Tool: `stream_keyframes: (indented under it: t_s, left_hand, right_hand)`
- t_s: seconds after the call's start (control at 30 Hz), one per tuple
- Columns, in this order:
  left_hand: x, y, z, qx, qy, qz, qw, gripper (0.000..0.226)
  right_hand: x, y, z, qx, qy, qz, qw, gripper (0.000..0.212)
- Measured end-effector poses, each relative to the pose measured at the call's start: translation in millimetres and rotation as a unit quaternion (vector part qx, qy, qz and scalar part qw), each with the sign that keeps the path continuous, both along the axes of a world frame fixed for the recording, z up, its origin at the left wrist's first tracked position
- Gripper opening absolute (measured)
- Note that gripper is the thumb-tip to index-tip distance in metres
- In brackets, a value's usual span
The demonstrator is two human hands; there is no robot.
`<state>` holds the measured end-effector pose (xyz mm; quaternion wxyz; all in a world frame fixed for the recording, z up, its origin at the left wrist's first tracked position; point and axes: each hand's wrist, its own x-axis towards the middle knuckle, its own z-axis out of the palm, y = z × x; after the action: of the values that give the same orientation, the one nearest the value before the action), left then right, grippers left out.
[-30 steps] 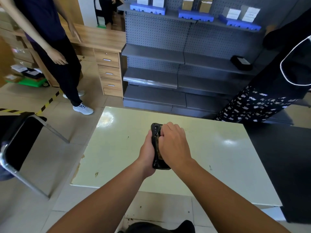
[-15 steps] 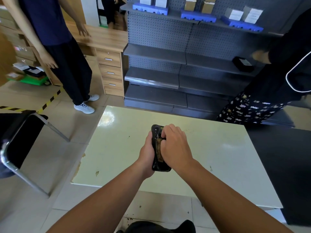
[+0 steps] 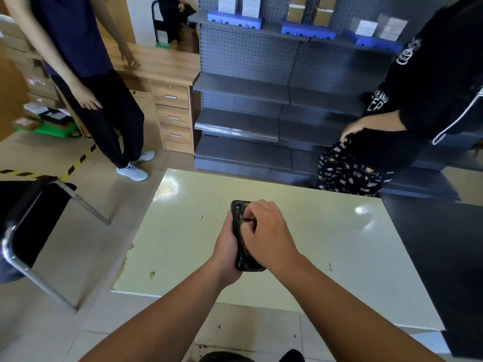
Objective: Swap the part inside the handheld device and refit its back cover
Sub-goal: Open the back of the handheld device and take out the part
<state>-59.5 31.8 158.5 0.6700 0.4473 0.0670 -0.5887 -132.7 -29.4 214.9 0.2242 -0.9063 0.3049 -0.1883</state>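
A black handheld device [image 3: 237, 212] is held upright on its long edge above the pale green table [image 3: 326, 246]. My left hand [image 3: 225, 246] grips its left side from behind. My right hand [image 3: 266, 236] covers its right face, fingers curled and pinching at a small latch or ring near the top of the back. Most of the device's back and whatever is inside it are hidden by my right hand. No loose cover or spare part shows on the table.
A person in dark trousers [image 3: 104, 108] stands far left by a wooden desk [image 3: 162, 66]. Another person in black [image 3: 407, 121] stands far right by grey shelving [image 3: 251, 95]. A black metal-framed chair [image 3: 28, 226] sits to the left.
My right fingers have shifted from lying flat over the device to pinching near its top. The person on the right has stepped closer, with a hand now at the hip.
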Motion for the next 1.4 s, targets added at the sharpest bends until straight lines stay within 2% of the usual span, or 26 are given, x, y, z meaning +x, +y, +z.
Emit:
stream_keyframes:
  t_s: [0.07,0.27,0.33,0.4,0.43,0.47,0.53,0.57,0.63,0.8,1.0,1.23,1.4]
  left_hand:
    - [0,0,2,-0.002,-0.011,0.006,1.0,0.067]
    - [-1,-1,1,0.006,-0.053,0.028,0.998,0.065]
    - [0,1,0,0.013,-0.077,0.032,0.996,0.066]
    - [5,4,0,0.018,-0.125,0.034,0.991,0.067]
    - [9,5,1,0.022,-0.15,0.037,0.988,0.068]
    - [13,6,3,0.026,-0.173,0.037,0.984,0.068]
    - [19,6,6,0.028,-0.211,0.024,0.977,0.068]
    - [22,6,8,0.023,-0.222,0.011,0.975,0.067]
    - [25,5,11,0.014,-0.235,-0.013,0.972,0.065]
    - [31,4,10,0.015,-0.253,-0.016,0.967,0.064]
    - [34,7,3,0.018,-0.282,-0.012,0.959,0.066]
    - [33,6,-1,0.023,-0.296,-0.033,0.954,0.064]
    - [30,6,-6,0.013,-0.29,-0.047,0.956,0.06]
  right_hand:
    - [1,0,-1,-0.003,-0.003,-0.014,1.0,0.002]
    - [4,0,-4,-0.005,-0.044,-0.024,0.999,0.008]
    - [3,1,-8,0.032,-0.056,-0.021,0.998,0.008]
    - [2,0,-9,0.139,-0.091,-0.068,0.984,0.007]
    - [2,-2,-8,0.231,-0.102,-0.114,0.961,0.013]
    - [3,-5,-5,0.346,-0.102,-0.157,0.92,0.022]
    - [4,-11,0,0.56,-0.07,-0.171,0.807,0.029]
    - [4,-14,2,0.623,-0.056,-0.154,0.765,0.03]
    - [5,-19,2,0.681,-0.058,-0.133,0.718,0.032]
    - [7,-21,0,0.719,-0.064,-0.11,0.683,0.037]
    - [12,-17,-2,0.72,-0.068,-0.119,0.68,0.034]
    - [14,-17,-7,0.735,-0.088,-0.156,0.654,0.038]
    - [11,-18,-6,0.723,-0.073,-0.162,0.667,0.032]
